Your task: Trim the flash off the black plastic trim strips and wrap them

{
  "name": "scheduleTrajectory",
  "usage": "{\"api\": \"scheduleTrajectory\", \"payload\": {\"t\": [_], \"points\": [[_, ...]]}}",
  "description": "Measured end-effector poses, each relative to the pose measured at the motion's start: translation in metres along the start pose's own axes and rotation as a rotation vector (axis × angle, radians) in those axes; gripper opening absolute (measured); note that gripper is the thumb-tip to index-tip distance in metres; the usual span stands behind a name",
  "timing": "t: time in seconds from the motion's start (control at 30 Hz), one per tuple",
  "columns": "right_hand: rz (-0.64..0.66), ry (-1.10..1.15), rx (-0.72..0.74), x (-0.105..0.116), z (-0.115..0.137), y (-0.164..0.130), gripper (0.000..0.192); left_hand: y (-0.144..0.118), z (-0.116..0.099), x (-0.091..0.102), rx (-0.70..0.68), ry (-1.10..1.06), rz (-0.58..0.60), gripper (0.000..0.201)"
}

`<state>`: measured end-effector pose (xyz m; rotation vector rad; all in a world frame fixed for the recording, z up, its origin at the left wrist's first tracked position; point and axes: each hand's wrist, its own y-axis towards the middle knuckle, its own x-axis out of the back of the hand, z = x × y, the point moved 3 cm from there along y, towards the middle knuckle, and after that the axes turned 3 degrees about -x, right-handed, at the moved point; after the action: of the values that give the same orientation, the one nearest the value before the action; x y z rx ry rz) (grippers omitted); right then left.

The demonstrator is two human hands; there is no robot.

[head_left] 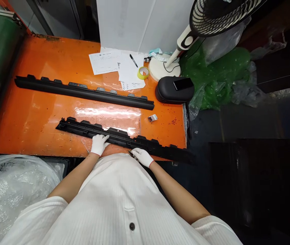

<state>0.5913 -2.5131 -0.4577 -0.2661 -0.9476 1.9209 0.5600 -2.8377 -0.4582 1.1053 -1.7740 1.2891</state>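
Gloves of white fabric are worn on both hands. The long black ribbed plastic trim strip (124,139), laid along the near edge of the orange glossy table (45,112), is pressed by the left hand (98,144), forefinger extended, and touched by the loosely curled right hand (142,156); nothing is pinched.

gloved hands (99,144) (142,156) on black trim (124,139), orange table (32,115)

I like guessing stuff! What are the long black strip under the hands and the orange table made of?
The near black strip looks like molded plastic: matte, with ribs and clip tabs. The orange table seems to have a glossy painted or coated top; it mirrors the light and shows scuffs. Both hands, left and right, wear white gloves, probably knit cloth.
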Motion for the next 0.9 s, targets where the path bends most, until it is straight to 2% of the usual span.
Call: {"api": "scheduleTrajectory", "payload": {"t": [0.17, 0.37, 0.5, 0.77, 0.9], "points": [[-0.117, 0.107, 0.031, -0.019, -0.02, -0.002, 0.02, -0.005, -0.001, 0.001, -0.005, -0.005, -0.006, 0.046], [-0.339, 0.211, 0.059, 0.0, -0.04, -0.009, 0.038, 0.004, -0.009, 0.011, 0.023, 0.047, 0.026, 0.046], [-0.452, 0.233, 0.081, 0.009, -0.047, -0.018, 0.036, 0.012, -0.019, 0.021, 0.052, 0.083, 0.047, 0.047], [-0.594, 0.33, 0.069, 0.012, -0.058, -0.024, 0.037, 0.021, -0.03, 0.028, 0.068, 0.083, 0.034, 0.045], [-0.708, 0.422, 0.016, 0.009, -0.068, -0.03, 0.037, 0.027, -0.033, 0.027, 0.054, 0.089, 0.01, 0.045]]}}
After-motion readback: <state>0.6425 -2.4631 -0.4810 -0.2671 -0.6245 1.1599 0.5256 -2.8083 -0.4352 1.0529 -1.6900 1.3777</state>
